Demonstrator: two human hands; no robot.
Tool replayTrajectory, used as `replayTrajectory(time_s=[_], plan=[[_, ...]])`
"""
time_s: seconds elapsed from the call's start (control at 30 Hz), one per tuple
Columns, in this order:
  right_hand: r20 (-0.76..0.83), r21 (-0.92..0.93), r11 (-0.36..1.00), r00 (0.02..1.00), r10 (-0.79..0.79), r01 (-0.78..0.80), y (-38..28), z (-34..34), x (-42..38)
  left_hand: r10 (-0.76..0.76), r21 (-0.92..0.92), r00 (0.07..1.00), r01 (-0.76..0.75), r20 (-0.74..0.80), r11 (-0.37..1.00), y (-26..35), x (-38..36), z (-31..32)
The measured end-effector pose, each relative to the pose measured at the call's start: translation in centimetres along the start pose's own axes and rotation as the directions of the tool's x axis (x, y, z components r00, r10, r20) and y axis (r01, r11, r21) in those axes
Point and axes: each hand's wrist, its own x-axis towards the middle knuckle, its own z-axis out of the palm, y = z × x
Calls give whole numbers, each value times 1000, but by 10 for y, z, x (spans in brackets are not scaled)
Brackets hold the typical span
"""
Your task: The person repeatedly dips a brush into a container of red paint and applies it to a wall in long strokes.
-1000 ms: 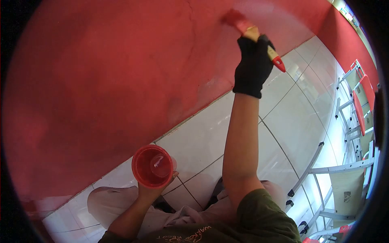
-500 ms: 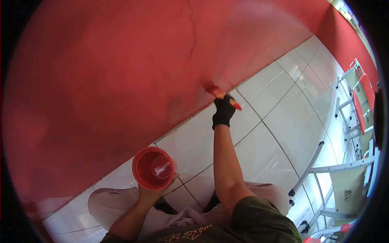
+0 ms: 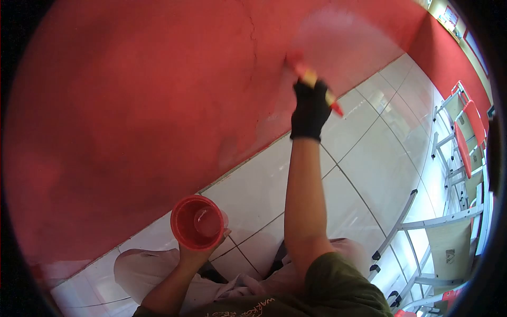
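My right hand (image 3: 310, 110), in a black glove, is closed around the handle of a paintbrush (image 3: 309, 78). The brush's red bristles meet the red wall (image 3: 174, 95), right of a thin crack. A red-tipped handle end sticks out past the glove. Low in front of my legs, my left hand (image 3: 196, 254) holds a red paint cup (image 3: 177, 224) from below, its mouth facing up. Most of the left fingers are hidden behind the cup; a fingertip shows at its right side. Red paint coats the cup's inside.
White floor tiles (image 3: 364, 169) run along the wall's foot. Metal-framed folding chairs (image 3: 443, 219) with red parts stand at the right. My crossed legs (image 3: 142, 269) rest on the floor below the cup. A paler patch (image 3: 343, 37) of wall lies beyond the brush.
My right hand has carried the paintbrush up the wall and slightly right, away from the floor edge. The left hand and cup have barely shifted.
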Motion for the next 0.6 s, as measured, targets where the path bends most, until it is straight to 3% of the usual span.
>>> replayTrajectory(time_s=[0.03,0.07,0.1,0.17,0.2,0.23,0.27,0.33,0.37,0.43,0.47,0.5,0.53,0.57,0.6], plan=[[-41,-211,977,999,-28,18,9,-26,-5,-12,-6,1000,12,7,1000,2,0,0],[-154,-178,982,987,38,-66,4,-35,-12,-4,-7,1000,4,5,1000,2,0,1],[-151,-173,983,988,35,-61,-1,-28,-8,8,-11,1000,-8,-18,1000,1,-1,1],[-50,-65,994,995,-89,85,-24,1,-3,14,-12,999,-14,-40,1000,2,0,1],[134,-432,837,941,-311,338,-38,20,-1,23,-9,999,-23,-33,1000,4,1,2],[382,-669,492,825,-416,557,-51,38,3,31,-7,999,-31,-24,1000,5,0,2],[381,-674,489,828,-412,553,-57,54,6,23,-9,1000,-24,-21,1000,5,1,2],[309,-218,902,903,-297,372,-62,78,7,34,-16,999,-34,-19,999,3,3,3],[307,-220,902,904,-297,372,-54,71,7,32,-16,999,-33,-17,999,2,4,2],[344,-567,674,879,-329,474,-19,35,11,43,46,999,-42,-16,998,1,5,2],[161,-290,932,971,-174,215,-4,15,5,44,47,999,-43,-17,998,0,4,2],[46,75,995,997,55,-59,11,-11,-6,29,6,999,-29,-29,1000,0,3,2],[26,-290,957,1000,4,4,31,-50,-16,10,-34,999,-11,-39,999,0,1,2],[22,-618,784,999,-50,53,47,-88,-30,3,-30,999,-4,-38,1000,2,-1,2],[-246,-487,855,967,61,-177,53,-109,-47,-14,-43,999,13,-30,999,5,-3,2]])
